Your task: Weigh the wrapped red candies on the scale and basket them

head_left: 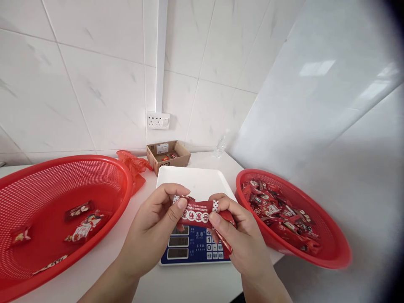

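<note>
Between both hands, over the scale, is a red candy packet (197, 212) with white printing and dotted ends. My left hand (154, 229) pinches its left end between thumb and fingers. The right end is gripped by my right hand (241, 235), which also has more red wrapper (226, 216) tucked under its fingers; how many pieces are there I cannot tell. Below them stands a white electronic scale (202, 179) with a blue keypad panel, partly covered by the hands. The digits on its displays are too faint to read.
At left, a red plastic basket (124, 168) holds several wrapped candies. Another red basket (342, 254) at right carries a heap of red packets. Behind the scale are a small cardboard box (154, 162) and a red plastic bag (135, 166). A socket (158, 120) is on the tiled wall.
</note>
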### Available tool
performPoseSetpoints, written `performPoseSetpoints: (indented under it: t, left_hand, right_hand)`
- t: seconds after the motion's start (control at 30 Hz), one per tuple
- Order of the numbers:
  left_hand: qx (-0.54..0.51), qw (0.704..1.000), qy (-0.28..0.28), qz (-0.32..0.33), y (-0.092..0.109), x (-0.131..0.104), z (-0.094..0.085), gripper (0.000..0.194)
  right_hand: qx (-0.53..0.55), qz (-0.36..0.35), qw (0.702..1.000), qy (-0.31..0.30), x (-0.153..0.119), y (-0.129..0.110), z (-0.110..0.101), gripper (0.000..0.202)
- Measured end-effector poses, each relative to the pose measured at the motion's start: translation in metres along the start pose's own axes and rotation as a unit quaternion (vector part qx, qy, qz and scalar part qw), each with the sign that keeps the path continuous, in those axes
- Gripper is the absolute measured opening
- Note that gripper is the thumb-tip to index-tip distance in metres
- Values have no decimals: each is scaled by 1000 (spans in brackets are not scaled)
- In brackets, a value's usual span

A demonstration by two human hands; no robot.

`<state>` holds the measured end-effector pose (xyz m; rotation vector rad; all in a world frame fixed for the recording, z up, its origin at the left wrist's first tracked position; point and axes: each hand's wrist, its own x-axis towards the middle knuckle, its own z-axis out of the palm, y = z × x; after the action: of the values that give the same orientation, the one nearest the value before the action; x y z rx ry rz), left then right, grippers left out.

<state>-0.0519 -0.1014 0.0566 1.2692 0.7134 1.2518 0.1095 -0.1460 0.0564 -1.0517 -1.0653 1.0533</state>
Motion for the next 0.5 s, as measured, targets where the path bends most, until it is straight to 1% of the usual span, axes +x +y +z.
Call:
performPoseSetpoints:
  t: [0.07, 0.13, 0.23, 0.3, 0.4, 0.5]
  left_hand:
    - [36, 999, 13, 7, -2, 2, -1, 14]
    - [96, 995, 21, 25, -5, 8, -4, 16]
    - [232, 971, 29, 41, -13, 19, -7, 17]
    - [294, 955, 22, 42, -20, 26, -7, 15]
    - [326, 944, 12, 45, -33, 36, -5, 12]
    - [348, 936, 7, 46, -45, 43, -5, 14]
  right_hand:
    - [-7, 9, 1000, 15, 1, 2, -1, 31]
    - [0, 4, 999, 39, 5, 6, -5, 28]
    - [53, -24, 996, 72, 12, 11, -11, 36]
    - [99, -23, 991, 86, 15, 11, -14, 38]
    - [143, -4, 986, 87, 15, 6, -14, 38]
    - [142, 8, 987, 79, 12, 2, -13, 36]
